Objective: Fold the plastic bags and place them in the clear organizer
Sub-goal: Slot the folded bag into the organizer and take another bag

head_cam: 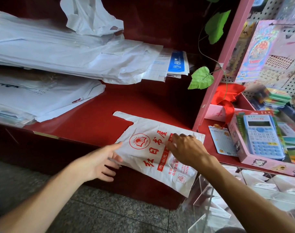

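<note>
The plastic bag [153, 148] lies flat, its long axis running away from both hands. The left hand [99, 161] pinches its near-left edge; the right hand [185, 148] presses its middle with spread fingers.

A red counter [96, 115] runs across the view, above a grey speckled floor [93, 207]. To the right stands a pink pegboard rack [210, 78] — on its shelf, 1 boxed blue calculator [262, 137]. Green leaves [201, 79] trail beside a red ribbon [227, 96].

bare red counter [96, 115] leftward, pink post [210, 78] rightward
</note>
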